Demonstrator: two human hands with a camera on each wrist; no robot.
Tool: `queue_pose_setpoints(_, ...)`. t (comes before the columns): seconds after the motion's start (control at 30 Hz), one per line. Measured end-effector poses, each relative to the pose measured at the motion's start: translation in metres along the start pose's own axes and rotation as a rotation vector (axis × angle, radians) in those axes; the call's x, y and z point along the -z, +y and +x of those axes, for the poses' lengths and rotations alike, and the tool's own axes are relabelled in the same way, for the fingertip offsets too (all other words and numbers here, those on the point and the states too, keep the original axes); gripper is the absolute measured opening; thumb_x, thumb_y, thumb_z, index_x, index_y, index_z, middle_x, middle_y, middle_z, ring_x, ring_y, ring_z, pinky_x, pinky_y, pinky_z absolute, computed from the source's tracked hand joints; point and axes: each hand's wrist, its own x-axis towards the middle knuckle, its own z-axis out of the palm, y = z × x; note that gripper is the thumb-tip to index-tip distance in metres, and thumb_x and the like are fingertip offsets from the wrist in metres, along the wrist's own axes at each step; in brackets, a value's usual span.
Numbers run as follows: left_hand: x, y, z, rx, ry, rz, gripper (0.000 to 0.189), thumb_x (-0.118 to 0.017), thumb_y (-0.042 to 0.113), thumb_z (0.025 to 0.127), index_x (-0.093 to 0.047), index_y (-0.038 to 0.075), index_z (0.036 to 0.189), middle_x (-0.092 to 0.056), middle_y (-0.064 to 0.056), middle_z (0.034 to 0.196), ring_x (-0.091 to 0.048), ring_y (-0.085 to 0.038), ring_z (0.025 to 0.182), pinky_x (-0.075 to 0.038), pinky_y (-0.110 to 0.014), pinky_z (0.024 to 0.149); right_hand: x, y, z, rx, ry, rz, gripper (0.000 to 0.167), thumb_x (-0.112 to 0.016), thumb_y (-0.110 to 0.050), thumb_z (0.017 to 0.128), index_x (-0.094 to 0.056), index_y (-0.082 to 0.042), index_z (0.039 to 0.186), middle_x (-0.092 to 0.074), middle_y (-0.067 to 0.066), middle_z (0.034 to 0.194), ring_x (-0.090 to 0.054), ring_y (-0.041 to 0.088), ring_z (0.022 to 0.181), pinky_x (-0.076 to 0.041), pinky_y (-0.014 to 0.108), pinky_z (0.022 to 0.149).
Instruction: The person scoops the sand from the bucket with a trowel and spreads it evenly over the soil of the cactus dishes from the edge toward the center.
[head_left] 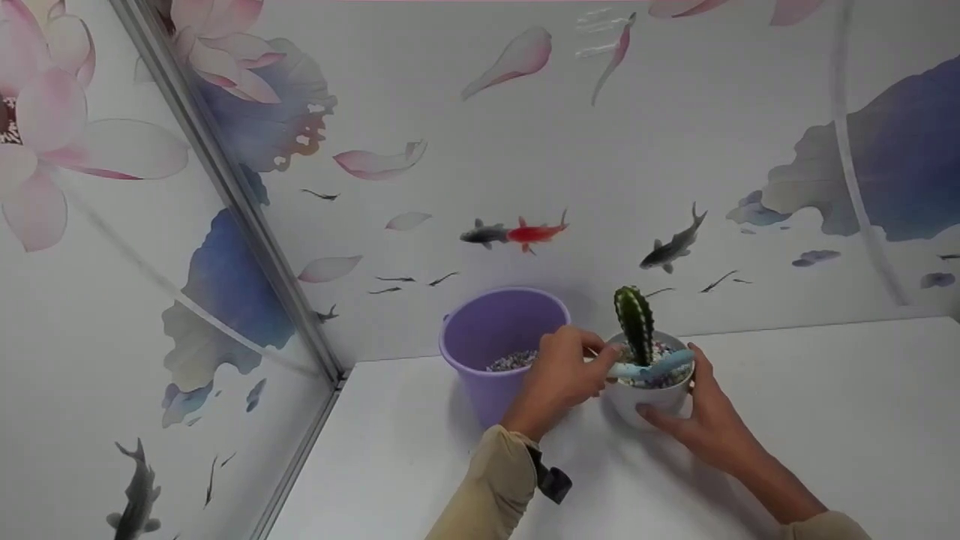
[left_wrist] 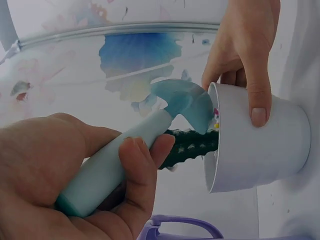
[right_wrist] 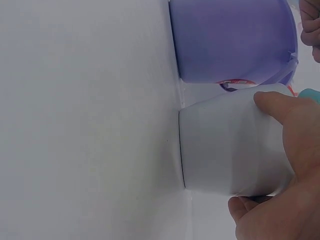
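Note:
My left hand (head_left: 556,375) grips the handle of a light-blue trowel (left_wrist: 120,160), its fingers and thumb curled round it. The curved blade (head_left: 667,364) lies over the mouth of a white pot (head_left: 637,409), beside a green ribbed cactus (head_left: 636,322). Small coloured pebbles show round the base of the plant. My right hand (head_left: 709,420) holds the pot from the right side, with the thumb (right_wrist: 272,104) on the outer wall and the other fingers round the far side. In the right wrist view the pot stands on the white table.
A purple bucket (head_left: 491,397) with grey gravel (head_left: 512,361) inside stands just left of the pot, close to the back wall. White panels printed with flowers and fish rise behind and at the left, joined by a metal corner strip (head_left: 225,180). The white table (head_left: 390,450) extends on both sides.

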Motion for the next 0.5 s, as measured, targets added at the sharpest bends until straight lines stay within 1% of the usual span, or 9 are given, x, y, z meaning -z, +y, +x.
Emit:
queue_pose_setpoints(0.1, 0.0017, -0.0018, -0.0009, 0.002, 0.003, -0.023, 0.023, -0.071, 0.033, 0.107, -0.084, 0.018, 0.095, -0.076, 0.004, 0.085, -0.075, -0.016, 0.068, -0.059, -0.027, 0.063, 0.0, 0.0003, 0.0001, 0.004, 0.002, 0.0, 0.132, -0.089, -0.046, 0.091, 0.008, -0.013, 0.173, -0.025, 0.024, 0.175, -0.027, 0.048, 0.163, -0.028, 0.073, 0.125)
queue_pose_setpoints(0.17, 0.0025, -0.0024, -0.001, -0.004, 0.001, -0.039, 0.023, -0.071, 0.032, 0.107, -0.084, 0.016, 0.097, -0.076, 0.004, 0.084, -0.075, -0.017, 0.069, -0.059, -0.027, 0.063, -0.0003, 0.0004, 0.0002, 0.002, 0.0, -0.001, 0.132, -0.088, -0.047, 0.091, 0.009, -0.013, 0.173, -0.025, 0.025, 0.175, -0.027, 0.049, 0.162, -0.028, 0.074, 0.125)
queue_pose_setpoints(0.23, 0.0035, -0.003, -0.0008, -0.006, -0.003, -0.054, 0.023, -0.071, 0.031, 0.107, -0.085, 0.014, 0.099, -0.076, 0.003, 0.084, -0.074, -0.016, 0.067, -0.059, -0.026, 0.062, -0.0005, 0.0003, 0.0004, 0.002, 0.0, 0.0, 0.131, -0.088, -0.047, 0.091, 0.009, -0.014, 0.173, -0.025, 0.025, 0.175, -0.027, 0.049, 0.162, -0.028, 0.075, 0.124)
queue_pose_setpoints(0.33, 0.004, -0.0046, 0.0006, 0.002, -0.015, -0.084, 0.023, -0.071, 0.03, 0.107, -0.085, 0.013, 0.101, -0.078, 0.002, 0.082, -0.072, -0.012, 0.064, -0.059, -0.026, 0.061, -0.0007, 0.0003, 0.0006, 0.022, 0.006, 0.016, 0.125, -0.088, -0.045, 0.092, 0.002, -0.015, 0.173, -0.027, 0.023, 0.174, -0.029, 0.048, 0.161, -0.029, 0.076, 0.124)
queue_pose_setpoints(0.43, 0.0037, -0.0066, 0.002, 0.017, -0.014, -0.092, 0.023, -0.071, 0.03, 0.107, -0.086, 0.013, 0.101, -0.079, 0.002, 0.081, -0.073, -0.013, 0.064, -0.059, -0.026, 0.06, -0.0006, 0.001, 0.0004, 0.041, 0.015, 0.018, 0.122, -0.089, -0.043, 0.091, -0.001, -0.015, 0.172, -0.03, 0.021, 0.172, -0.032, 0.046, 0.16, -0.03, 0.076, 0.123)
queue_pose_setpoints(0.5, 0.0034, -0.008, 0.0026, 0.018, -0.008, -0.086, 0.023, -0.071, 0.03, 0.107, -0.086, 0.013, 0.101, -0.079, 0.003, 0.081, -0.075, -0.016, 0.067, -0.059, -0.027, 0.06, -0.0004, 0.0015, 0.0003, 0.045, 0.018, 0.012, 0.123, -0.089, -0.042, 0.091, -0.001, -0.015, 0.172, -0.031, 0.021, 0.172, -0.032, 0.046, 0.16, -0.03, 0.076, 0.123)
